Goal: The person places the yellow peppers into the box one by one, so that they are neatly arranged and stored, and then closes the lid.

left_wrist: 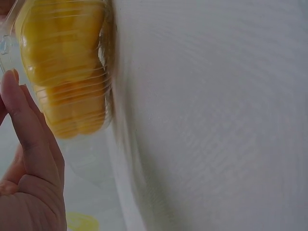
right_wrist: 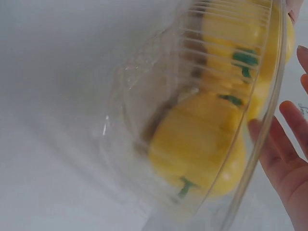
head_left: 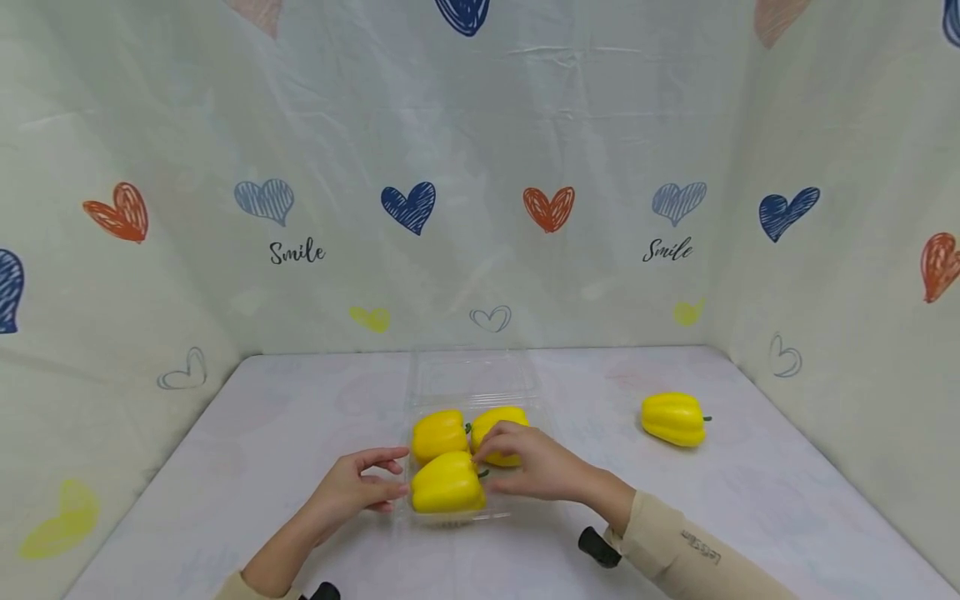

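Observation:
A clear plastic clamshell box point(head_left: 498, 515) holds three yellow bell peppers: one at the front left point(head_left: 447, 483), one behind it point(head_left: 438, 437) and one at the back right point(head_left: 497, 417). My left hand point(head_left: 351, 490) is at the box's left side, its extended fingertips right at the rim. Over the right side reaches my right hand point(head_left: 537, 463), fingers loosely bent and apart, overlapping the back right pepper in the head view. In the right wrist view its fingers point(right_wrist: 274, 144) hold nothing and lie close beyond the box's rim.
The box's clear lid point(head_left: 474, 377) stands open toward the back. A fourth yellow bell pepper point(head_left: 672, 419) lies on the white table point(head_left: 300, 417), off to the right. Behind and at both sides hangs a pale curtain point(head_left: 480, 125) printed with hearts.

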Demonstrator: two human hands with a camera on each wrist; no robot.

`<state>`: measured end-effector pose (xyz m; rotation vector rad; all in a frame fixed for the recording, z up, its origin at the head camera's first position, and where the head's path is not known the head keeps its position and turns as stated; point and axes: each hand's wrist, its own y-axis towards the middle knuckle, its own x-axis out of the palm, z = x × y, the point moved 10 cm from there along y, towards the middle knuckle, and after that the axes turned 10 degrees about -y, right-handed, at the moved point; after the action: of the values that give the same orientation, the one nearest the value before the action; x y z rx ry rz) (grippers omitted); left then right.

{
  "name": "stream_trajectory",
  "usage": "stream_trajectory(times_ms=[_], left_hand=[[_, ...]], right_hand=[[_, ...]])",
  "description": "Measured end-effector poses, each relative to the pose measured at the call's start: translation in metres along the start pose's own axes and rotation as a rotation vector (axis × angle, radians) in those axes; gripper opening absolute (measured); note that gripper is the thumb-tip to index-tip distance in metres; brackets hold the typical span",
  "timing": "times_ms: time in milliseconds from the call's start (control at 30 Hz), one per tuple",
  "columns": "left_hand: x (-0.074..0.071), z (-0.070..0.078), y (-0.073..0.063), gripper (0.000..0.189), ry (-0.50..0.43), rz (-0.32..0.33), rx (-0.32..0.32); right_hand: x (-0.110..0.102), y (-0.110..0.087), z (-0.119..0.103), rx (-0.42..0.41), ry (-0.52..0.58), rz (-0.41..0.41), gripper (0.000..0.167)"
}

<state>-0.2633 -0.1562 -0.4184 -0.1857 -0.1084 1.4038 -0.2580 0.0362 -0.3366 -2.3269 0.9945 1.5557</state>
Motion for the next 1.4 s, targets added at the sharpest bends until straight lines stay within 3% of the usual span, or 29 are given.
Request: stream_trajectory(times_ms=[667, 1167, 1400], left_hand=[[0.0, 0.0, 0.0, 0.064, -0.001, 0.007, 0.0], [0.002, 0.003, -0.001, 0.064, 0.006, -0.015, 0.01], [0.002, 0.003, -0.001, 0.064, 0.009, -0.022, 0.01]], right_hand=[[-0.025, -0.029, 0.03, 0.087, -0.008, 0.084, 0.024], [-0.051, -0.053, 0.047, 0.097, -0.076, 0.203, 0.025], [-0.062, -0.064, 0.06, 0.144, -0.128, 0.227, 0.026]])
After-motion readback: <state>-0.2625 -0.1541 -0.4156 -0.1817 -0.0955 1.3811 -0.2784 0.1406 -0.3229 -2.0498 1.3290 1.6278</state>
